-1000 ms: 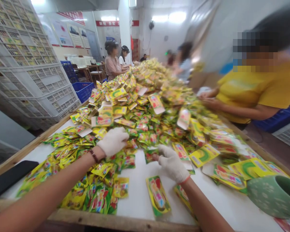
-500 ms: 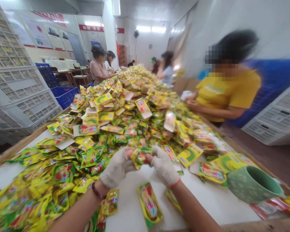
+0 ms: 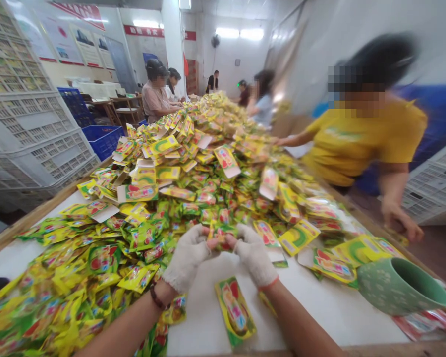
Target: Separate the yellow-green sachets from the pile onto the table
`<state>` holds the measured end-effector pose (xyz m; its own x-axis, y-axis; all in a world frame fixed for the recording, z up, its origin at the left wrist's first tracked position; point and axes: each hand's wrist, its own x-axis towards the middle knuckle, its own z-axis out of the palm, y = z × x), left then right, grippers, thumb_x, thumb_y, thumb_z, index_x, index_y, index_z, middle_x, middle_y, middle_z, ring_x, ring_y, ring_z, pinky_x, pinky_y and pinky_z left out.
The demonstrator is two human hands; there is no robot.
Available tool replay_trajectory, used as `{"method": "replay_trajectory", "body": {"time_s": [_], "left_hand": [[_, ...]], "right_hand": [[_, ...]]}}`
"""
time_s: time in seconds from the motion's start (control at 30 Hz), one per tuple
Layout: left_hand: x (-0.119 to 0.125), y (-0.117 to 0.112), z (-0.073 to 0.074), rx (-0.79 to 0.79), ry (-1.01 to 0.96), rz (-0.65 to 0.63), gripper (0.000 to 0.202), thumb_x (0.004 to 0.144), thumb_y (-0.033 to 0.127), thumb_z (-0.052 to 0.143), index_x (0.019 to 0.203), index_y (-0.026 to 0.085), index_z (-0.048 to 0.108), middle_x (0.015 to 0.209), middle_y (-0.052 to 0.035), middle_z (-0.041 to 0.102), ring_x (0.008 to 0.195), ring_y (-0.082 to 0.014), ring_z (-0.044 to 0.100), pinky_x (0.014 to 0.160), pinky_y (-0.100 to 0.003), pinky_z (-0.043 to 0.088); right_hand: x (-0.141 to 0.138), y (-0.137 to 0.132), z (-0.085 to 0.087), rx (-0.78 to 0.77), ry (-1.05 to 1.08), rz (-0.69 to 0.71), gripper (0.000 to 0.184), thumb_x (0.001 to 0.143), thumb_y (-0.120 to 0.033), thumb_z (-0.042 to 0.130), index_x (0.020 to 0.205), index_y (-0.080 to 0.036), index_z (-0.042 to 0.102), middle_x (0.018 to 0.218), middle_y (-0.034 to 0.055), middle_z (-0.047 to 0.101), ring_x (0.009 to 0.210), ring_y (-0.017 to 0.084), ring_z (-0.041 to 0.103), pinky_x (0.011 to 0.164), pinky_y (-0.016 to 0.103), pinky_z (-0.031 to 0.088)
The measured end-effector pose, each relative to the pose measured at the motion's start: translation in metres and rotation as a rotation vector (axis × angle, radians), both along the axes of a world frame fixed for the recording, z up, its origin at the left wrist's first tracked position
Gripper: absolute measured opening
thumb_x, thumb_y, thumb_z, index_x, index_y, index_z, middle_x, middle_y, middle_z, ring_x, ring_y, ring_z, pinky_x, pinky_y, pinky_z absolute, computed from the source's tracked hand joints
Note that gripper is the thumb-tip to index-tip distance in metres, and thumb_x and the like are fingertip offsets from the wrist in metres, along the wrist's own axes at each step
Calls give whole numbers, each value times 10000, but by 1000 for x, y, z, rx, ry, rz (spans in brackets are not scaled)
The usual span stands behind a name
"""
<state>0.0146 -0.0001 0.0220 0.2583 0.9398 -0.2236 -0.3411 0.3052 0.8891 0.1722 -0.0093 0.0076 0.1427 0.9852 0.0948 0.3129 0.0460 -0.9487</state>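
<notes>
Yellow-green sachet (image 3: 223,232), held two-handed

Head view: left hand (image 3: 188,255) and right hand (image 3: 255,253), both white-gloved; fingers (image 3: 211,243) clamped on the sachet, over the desk (image 3: 196,317), before the heap (image 3: 204,191). Printed packet (image 3: 236,312): flat, apart from both hands. Step, by judgement: handling the sachet between both hands. Next move: likely calls for an even pinch.

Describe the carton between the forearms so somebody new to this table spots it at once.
From the big heap of packets and cartons, come down to the gloved left hand and gloved right hand. Below them, on the white tabletop, is the yellow carton with fruit pictures. Unlike the heaped ones, it lies flat, bare white around it.
</notes>
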Motion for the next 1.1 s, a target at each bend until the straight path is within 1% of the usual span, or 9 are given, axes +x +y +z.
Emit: {"method": "replay_trajectory", "body": {"time_s": [0.23, 0.33, 0.43, 0.57, 0.63, 0.7, 0.77, 0.87, 1.1], "left_hand": [[6, 1, -15, 117, 31, 9, 391, 623, 371, 798, 814, 180, 515, 773, 10, 686, 700, -148, 661, 696, -304, 557], [12, 7, -15, 287, 247, -83, 278, 744, 392, 689, 860, 179, 552, 777, 2, 655, 702, -149, 637, 662, -279, 524], [31, 25, -8, 714, 623, -213, 138, 846, 275, 544, 927, 180, 604, 847, -28, 649, 779, -160, 614, 704, -284, 499], [84, 55, 2, 1406, 1008, -558, 252, 818, 89, 468, 994, 185, 621, 1035, -82, 645, 988, -193, 581, 896, -340, 455], [113, 63, 3, 1656, 1149, -711, 214, 810, 169, 538, 1006, 199, 619, 1067, -100, 641, 1030, -240, 566, 918, -410, 438], [136, 68, 3, 1766, 1245, -786, 202, 772, 289, 621, 950, 195, 626, 1002, -124, 658, 995, -289, 580, 889, -480, 437], [149, 70, 2, 1782, 1305, -821, 194, 732, 290, 658, 898, 190, 635, 886, -122, 678, 922, -289, 609, 827, -458, 465], [146, 73, 6, 1737, 1337, -763, 294, 611, 301, 728, 871, 194, 644, 952, -125, 682, 936, -309, 619, 824, -447, 478], [65, 58, 7, 1112, 1162, -271, 630, 648, 391, 677, 1220, 217, 479, 1104, -81, 658, 943, -233, 648, 838, -332, 529]], "right_hand": [[-6, 2, 7, -101, 388, 121, 417, 618, -440, 727, 889, -184, 541, 718, -11, 615, 574, 118, 535, 548, 257, 464], [15, 5, 16, -57, 484, 40, 385, 634, -429, 729, 886, -177, 581, 695, -10, 632, 589, 122, 568, 571, 257, 488], [54, 8, 27, 121, 478, -217, 384, 649, -418, 727, 918, -179, 592, 652, -27, 620, 553, 107, 545, 531, 231, 471], [94, 9, 36, 307, 435, -469, 417, 661, -418, 716, 976, -168, 608, 618, -43, 595, 552, 98, 520, 543, 223, 466], [98, 8, 37, 329, 418, -490, 405, 678, -402, 709, 993, -163, 621, 654, -25, 620, 584, 107, 542, 563, 226, 472], [96, 8, 34, 303, 440, -446, 411, 692, -410, 707, 1014, -166, 631, 673, -6, 641, 586, 122, 560, 554, 235, 475], [92, 10, 29, 279, 462, -396, 455, 693, -437, 715, 1056, -176, 630, 681, 8, 657, 590, 144, 582, 544, 248, 480], [87, 11, 23, 283, 469, -329, 516, 684, -474, 727, 1093, -180, 616, 704, 14, 668, 606, 156, 592, 550, 256, 485], [74, 1, 28, 298, 341, -307, 471, 734, -504, 675, 1043, -151, 631, 603, -7, 601, 510, 126, 506, 453, 228, 422]]}}
